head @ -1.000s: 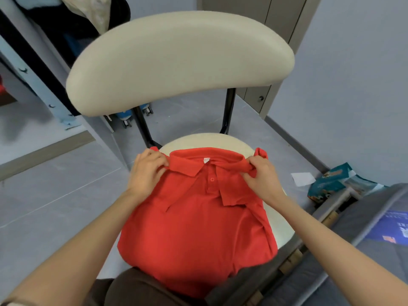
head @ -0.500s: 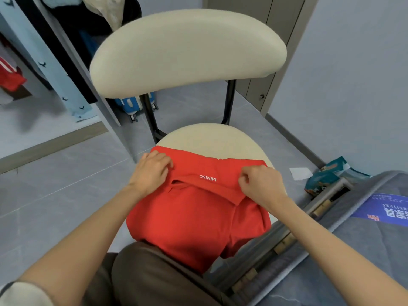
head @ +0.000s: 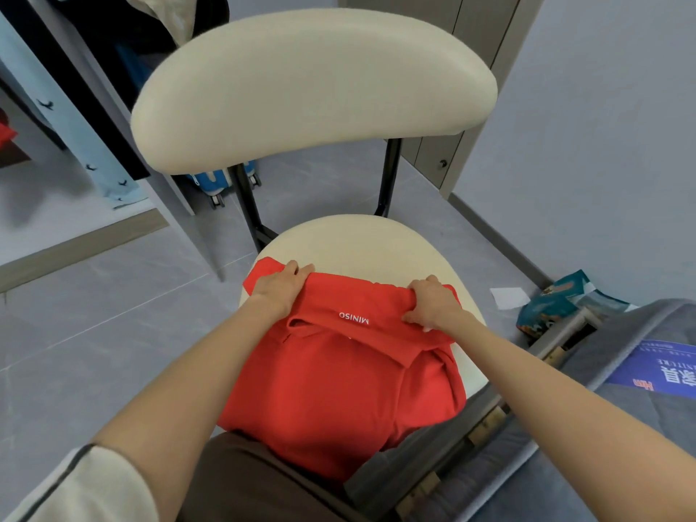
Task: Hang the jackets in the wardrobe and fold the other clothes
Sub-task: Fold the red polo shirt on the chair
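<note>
A red polo shirt (head: 339, 389) lies on the cream seat of a chair (head: 357, 239) and hangs over my knee. Its top part is folded toward me, so the white lettering on the back of the neck shows. My left hand (head: 280, 286) grips the left end of the fold, fingers curled over the cloth. At the fold's right end my right hand (head: 431, 301) holds the cloth the same way. Garments (head: 124, 39) hang in the open wardrobe at the upper left.
The chair's wide cream backrest (head: 312, 88) stands close in front. A blue suitcase (head: 214, 180) sits behind the chair legs. Packets (head: 553, 303) and a white paper lie on the floor at right. A grey bed with a blue sheet (head: 655, 367) is at the lower right.
Both hands have turned the shirt's collar end over toward me, hiding the collar and buttons and showing the lettering. The shirt now covers less of the seat.
</note>
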`<state>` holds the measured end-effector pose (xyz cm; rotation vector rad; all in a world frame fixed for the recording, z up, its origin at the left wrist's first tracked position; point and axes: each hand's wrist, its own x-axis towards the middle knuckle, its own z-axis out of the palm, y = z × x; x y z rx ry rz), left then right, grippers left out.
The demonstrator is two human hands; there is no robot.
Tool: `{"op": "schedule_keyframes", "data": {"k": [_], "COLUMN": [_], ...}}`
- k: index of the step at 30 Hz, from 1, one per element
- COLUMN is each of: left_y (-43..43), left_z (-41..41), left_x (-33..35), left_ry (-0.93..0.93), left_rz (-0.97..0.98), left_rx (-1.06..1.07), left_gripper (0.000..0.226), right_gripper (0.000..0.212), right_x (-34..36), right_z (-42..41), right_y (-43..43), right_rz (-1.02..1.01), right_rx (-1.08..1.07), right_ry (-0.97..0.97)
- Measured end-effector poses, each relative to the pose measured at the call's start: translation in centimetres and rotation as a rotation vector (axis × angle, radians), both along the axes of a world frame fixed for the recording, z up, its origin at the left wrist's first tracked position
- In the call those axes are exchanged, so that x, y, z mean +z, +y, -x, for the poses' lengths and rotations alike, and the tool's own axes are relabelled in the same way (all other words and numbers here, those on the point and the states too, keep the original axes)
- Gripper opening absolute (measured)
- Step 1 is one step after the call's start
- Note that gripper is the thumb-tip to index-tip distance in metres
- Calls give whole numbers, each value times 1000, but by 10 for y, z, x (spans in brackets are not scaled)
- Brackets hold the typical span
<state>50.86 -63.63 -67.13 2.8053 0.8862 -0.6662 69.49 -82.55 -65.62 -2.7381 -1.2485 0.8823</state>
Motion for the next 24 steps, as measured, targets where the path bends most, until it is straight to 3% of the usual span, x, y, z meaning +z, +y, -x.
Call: {"op": "schedule_keyframes", "data": {"k": [3, 5, 12, 19, 24], "left_y": [3, 9, 30, 30, 31], "left_z": [-4, -7, -36, -36, -34], "left_x": [10, 22, 80, 91, 91], "left_ry": [63, 53, -197, -229, -320], "left_rz": [-158, -252, -540, -605, -573], "left_rx": [-58, -59, -49, -80, -7], "left_gripper": [36, 31, 23, 27, 29], "right_gripper": [21, 9, 21, 23, 22], "right_x": [10, 20, 75, 80, 83], "right_z": [-7, -14, -56, -51, -49], "right_y": [6, 13, 44, 27, 24], "right_rz": [33, -26, -442, -748, -824], "right_rx": [47, 51, -125, -208, -205], "right_ry": [-36, -100, -374, -294, -228]}}
